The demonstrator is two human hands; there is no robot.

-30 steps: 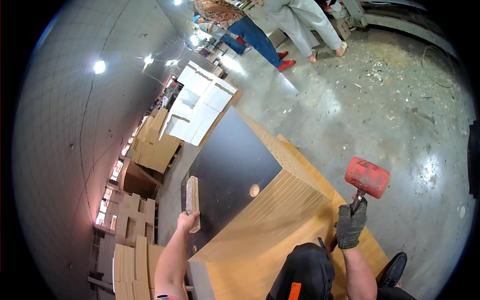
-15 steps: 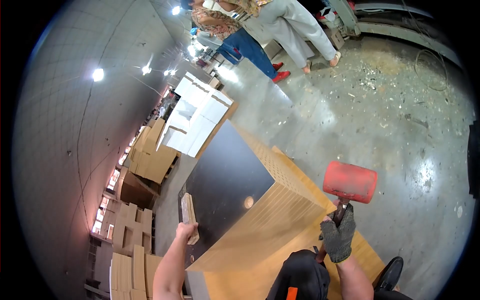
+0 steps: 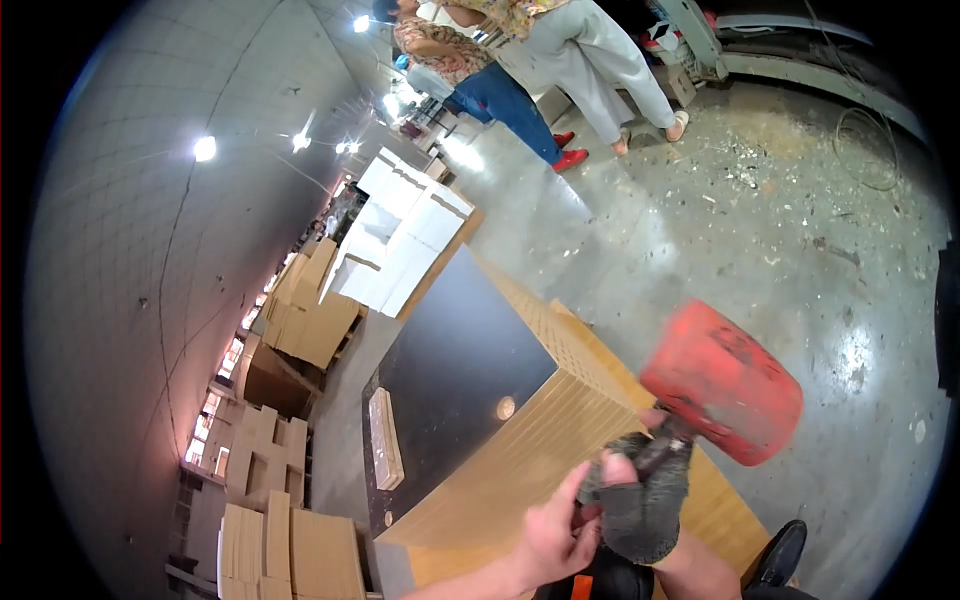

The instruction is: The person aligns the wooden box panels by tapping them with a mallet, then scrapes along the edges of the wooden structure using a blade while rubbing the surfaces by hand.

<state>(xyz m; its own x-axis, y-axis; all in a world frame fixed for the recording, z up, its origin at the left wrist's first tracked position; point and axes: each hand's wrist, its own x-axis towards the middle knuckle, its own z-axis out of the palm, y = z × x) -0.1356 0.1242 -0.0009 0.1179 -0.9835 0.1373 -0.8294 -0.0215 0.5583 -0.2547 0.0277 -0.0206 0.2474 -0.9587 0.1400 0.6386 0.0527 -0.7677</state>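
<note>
In the head view, the gloved right hand (image 3: 645, 505) is closed round the handle of the red mallet (image 3: 722, 383), its forearm rising from the bottom edge and the mallet's head tilted up beyond the fist. The left hand (image 3: 562, 530) reaches in low from the left, fingers bent beside the glove; its grip is unclear. A wooden block (image 3: 384, 440) lies on the black panel (image 3: 460, 350)

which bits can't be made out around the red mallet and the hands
In the head view:
- bare left hand: what it grips, hidden by its own fingers and the grey-gloved right hand
- dark marks on the red mallet head: too blurred to read
- person in pale trousers: head cut off by the top edge
</note>
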